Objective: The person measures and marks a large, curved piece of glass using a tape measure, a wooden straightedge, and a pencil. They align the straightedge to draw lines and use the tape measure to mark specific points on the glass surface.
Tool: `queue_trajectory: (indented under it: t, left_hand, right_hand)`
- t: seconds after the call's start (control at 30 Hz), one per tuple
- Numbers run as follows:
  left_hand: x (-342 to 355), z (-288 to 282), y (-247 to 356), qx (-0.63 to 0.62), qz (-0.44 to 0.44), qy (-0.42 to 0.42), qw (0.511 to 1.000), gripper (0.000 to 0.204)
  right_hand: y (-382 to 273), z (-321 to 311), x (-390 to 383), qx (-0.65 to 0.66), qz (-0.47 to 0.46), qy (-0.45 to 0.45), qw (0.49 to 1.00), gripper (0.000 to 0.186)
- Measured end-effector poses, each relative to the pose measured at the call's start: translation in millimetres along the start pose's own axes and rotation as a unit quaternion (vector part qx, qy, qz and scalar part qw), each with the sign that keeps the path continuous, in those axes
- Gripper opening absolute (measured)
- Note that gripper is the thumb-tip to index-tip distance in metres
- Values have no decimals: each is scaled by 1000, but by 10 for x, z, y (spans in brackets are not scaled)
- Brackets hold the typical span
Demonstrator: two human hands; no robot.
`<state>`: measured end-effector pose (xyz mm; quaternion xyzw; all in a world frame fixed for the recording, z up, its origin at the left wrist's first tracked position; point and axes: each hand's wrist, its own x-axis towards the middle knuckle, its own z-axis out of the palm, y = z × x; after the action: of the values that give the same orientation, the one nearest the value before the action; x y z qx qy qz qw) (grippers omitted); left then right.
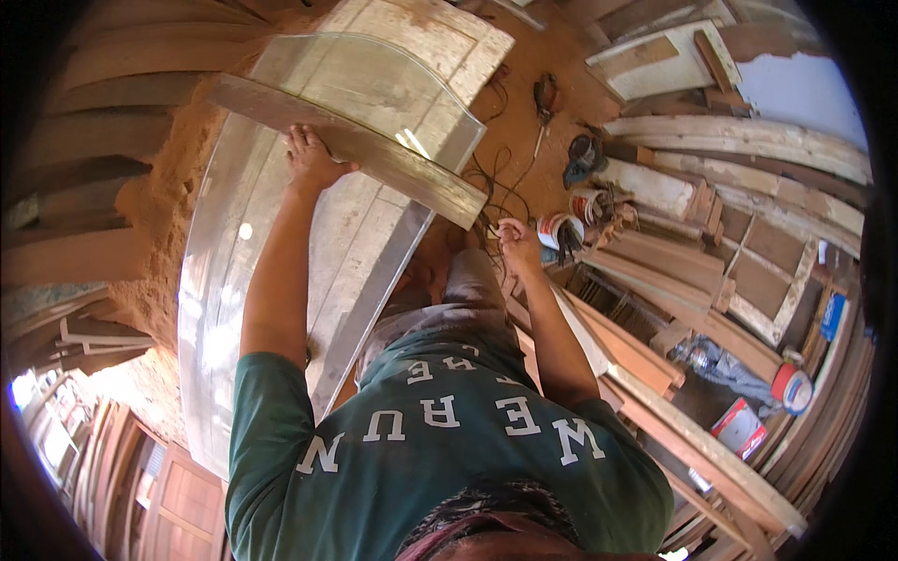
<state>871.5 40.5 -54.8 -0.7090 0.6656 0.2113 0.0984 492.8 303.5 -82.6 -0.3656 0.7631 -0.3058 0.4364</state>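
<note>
1. Across the sheet of clear glass (351, 252), with its curved far edge, lies a long wooden board (393, 154), set slantwise; its nearer end juts past the glass on the person's right.
2. The left hand (316, 161) is open, fingers spread and laid on the board left of its middle, the arm stretched out over the glass.
3. The right hand (517, 245) is just beside the board's right end, its fingers curled in; from where I stand I can't tell whether they hold anything.
4. Under the glass there's a pale panelled surface (444, 37), its worn far corner showing beyond the glass.
5. Near the right hand stands a white bucket (561, 231) with things poking out of it, and dark cables (510, 173) loop over the brown floor (524, 56).
6. Sawdust (154, 210) is heaped along the left, by stacked planks (84, 178); more timber (739, 140) lies piled on the right.
</note>
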Motion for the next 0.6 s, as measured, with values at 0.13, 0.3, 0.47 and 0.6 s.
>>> queue_trajectory:
  t: [0.13, 0.3, 0.47, 0.6]
  left_hand:
    - [13, -87, 74, -2, -8, -11, 1000, 148]
    - [-51, -280, 150, -31, -20, -35, 999, 146]
    - [-68, -279, 161, -43, -32, -30, 998, 144]
    - [-58, -181, 110, -65, -43, -21, 997, 143]
  right_hand:
    - [-549, -25, 375, -110, -109, 49, 987, 28]
    - [-855, 13, 761, -216, -74, -113, 967, 39]
    - [-660, 49, 1077, -243, -79, -267, 929, 36]
    - [-620, 43, 1215, -179, -99, -328, 922, 41]
